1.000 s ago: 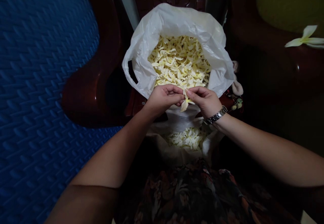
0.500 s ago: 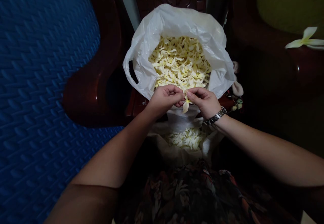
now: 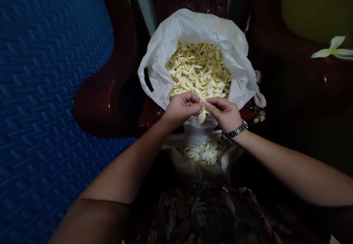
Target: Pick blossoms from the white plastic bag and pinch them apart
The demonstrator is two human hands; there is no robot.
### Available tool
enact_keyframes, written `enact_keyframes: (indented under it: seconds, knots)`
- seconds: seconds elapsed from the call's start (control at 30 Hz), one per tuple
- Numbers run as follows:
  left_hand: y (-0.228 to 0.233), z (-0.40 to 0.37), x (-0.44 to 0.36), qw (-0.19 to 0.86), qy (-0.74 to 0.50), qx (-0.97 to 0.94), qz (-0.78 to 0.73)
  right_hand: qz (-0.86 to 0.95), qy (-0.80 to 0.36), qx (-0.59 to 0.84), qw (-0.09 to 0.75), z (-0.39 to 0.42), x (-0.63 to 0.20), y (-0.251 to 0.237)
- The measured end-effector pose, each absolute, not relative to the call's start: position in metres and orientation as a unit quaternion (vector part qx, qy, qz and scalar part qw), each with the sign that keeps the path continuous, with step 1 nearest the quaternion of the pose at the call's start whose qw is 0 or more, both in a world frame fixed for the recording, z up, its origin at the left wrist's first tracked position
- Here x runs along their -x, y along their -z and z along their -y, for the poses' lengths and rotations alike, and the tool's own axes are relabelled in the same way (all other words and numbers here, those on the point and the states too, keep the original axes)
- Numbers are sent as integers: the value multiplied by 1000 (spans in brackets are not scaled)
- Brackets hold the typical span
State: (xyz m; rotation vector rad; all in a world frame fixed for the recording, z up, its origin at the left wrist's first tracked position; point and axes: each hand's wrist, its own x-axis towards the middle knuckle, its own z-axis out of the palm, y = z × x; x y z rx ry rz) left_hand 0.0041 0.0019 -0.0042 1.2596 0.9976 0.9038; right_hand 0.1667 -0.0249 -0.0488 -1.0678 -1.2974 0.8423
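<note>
Centrally, left hand (image 3: 180,108) and right hand (image 3: 224,112) pinching one petal (image 3: 201,117), just over bag rim (image 3: 193,124).

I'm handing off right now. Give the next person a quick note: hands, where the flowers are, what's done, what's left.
Left hand: fingers pinched shut on a pale flower, held just in front of the big bag.
Right hand: pinching the same flower from the other side; watch on that wrist.
White plastic bag: open, standing on the dark red chair, heaped with yellow-white flowers.
Lap: a smaller pile of flowers lies on a pale sheet.
One whole flower lies apart on the right chair.
Done: both piles hold flowers.
Left: the flower in hand; its destination can't be told.
</note>
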Motion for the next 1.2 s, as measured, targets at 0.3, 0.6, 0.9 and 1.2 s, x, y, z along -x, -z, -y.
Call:
enact_keyframes:
  seconds: [0.3,0.6,0.9,1.2]
  knots:
    - [6,1,-6,543,-475,-573,-388,511,-407,477,588,25,-165,48]
    - [3,2,0,505,-453,-617,-400,521,-387,479,591,27,-167,47]
    - [-1,0,4,435,-436,-694,-373,528,-380,484,585,27,-167,45]
    - [-2,-2,5,447,-435,-699,-350,512,-389,467,608,29,-165,45]
